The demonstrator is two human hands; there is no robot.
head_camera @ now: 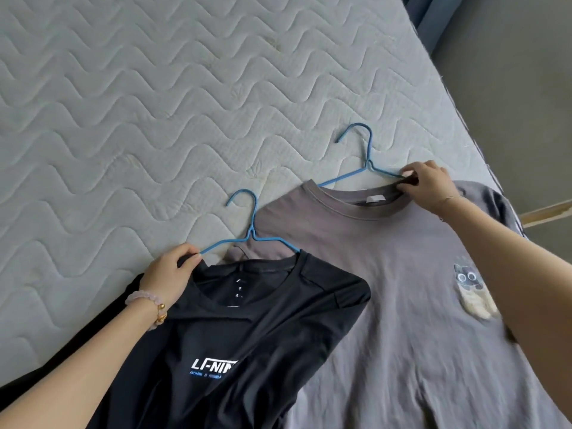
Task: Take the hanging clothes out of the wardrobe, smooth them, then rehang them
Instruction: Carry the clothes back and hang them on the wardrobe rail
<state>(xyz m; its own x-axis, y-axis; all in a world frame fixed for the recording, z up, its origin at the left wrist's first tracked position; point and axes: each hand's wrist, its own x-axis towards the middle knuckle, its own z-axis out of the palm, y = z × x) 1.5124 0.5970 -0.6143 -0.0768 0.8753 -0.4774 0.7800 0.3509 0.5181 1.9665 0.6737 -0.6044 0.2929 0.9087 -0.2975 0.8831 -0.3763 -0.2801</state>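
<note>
Two T-shirts lie flat on a quilted mattress (123,119), each on a blue wire hanger. The black T-shirt (247,351) with white lettering overlaps the left side of the grey T-shirt (387,289), which has a small cat print. My left hand (173,272) pinches the black shirt's collar where the near hanger (250,230) enters it. My right hand (428,185) pinches the grey shirt's collar at the right arm of the far hanger (365,156). Both hanger hooks point away from me.
The mattress edge runs diagonally at the right, with grey floor (510,88) beyond it. A blue bed frame piece (433,23) shows at the top right, and a pale wooden strip (548,213) sits at the right edge. The wardrobe is out of view.
</note>
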